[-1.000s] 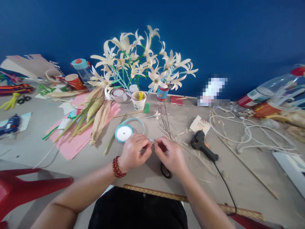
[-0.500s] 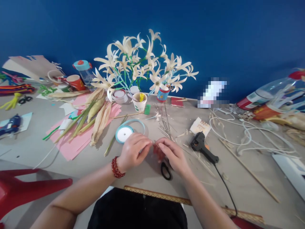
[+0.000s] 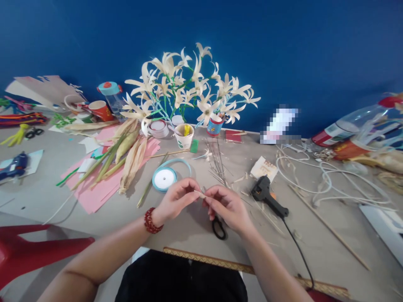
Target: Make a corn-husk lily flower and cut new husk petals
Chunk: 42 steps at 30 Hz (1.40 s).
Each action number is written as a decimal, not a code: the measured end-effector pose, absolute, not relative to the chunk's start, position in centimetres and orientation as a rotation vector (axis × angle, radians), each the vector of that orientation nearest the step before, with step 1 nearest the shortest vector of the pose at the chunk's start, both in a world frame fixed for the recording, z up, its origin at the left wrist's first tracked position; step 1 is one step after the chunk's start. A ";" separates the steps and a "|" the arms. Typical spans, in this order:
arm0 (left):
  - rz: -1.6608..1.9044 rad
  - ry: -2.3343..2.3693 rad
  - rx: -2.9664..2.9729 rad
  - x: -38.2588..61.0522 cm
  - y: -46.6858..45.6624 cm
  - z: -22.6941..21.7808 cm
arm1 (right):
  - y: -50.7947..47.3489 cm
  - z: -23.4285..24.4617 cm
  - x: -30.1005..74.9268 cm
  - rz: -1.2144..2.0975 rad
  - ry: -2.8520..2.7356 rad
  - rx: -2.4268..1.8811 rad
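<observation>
My left hand [image 3: 176, 201] and my right hand [image 3: 227, 206] meet above the grey table [image 3: 37, 193], both pinching a small pale strip of husk [image 3: 200, 194] between thumb and fingers. A red bead bracelet [image 3: 150, 221] sits on my left wrist. Black-handled scissors [image 3: 218, 226] lie on the table just under my right hand. A light blue ribbon spool [image 3: 164, 178] rests just beyond my left hand. A black glue gun [image 3: 267, 196] lies to the right of my right hand, its cord trailing toward me.
A bouquet of pale husk flowers [image 3: 185, 88] stands at the back against the blue wall. Corn husks [image 3: 132, 157] lie on pink paper [image 3: 94, 195] at the left. Thin sticks [image 3: 218, 165], cups, white cord [image 3: 327, 176] and a red chair [image 3: 40, 247] surround the spot.
My hands have drawn slightly apart and lifted, so the pale strip now shows between the fingertips. The view has shifted a little.
</observation>
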<state>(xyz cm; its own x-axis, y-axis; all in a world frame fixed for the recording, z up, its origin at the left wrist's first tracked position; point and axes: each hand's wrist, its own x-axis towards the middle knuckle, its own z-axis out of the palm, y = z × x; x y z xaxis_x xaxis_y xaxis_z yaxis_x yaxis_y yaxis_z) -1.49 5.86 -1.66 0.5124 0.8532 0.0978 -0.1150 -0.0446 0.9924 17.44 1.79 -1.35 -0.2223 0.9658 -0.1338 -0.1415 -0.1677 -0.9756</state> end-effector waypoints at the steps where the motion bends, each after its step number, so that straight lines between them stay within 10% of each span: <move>1: 0.882 0.704 1.336 -1.4 5.9 -1.8 | 1.8 -1.3 17.5 1.566 -1.157 -1.078; 42: 0.741 0.389 0.897 -1.4 5.8 -2.2 | 1.8 -2.1 17.4 1.918 -0.881 -0.750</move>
<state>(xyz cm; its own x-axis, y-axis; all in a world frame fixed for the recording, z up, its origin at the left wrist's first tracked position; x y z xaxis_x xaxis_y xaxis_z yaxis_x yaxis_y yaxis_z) -1.41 5.76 -2.20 0.6913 0.7226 -0.0059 -0.4148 0.4036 0.8155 17.44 1.83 -2.12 -0.4392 0.8848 -0.1558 -0.4581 -0.3697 -0.8084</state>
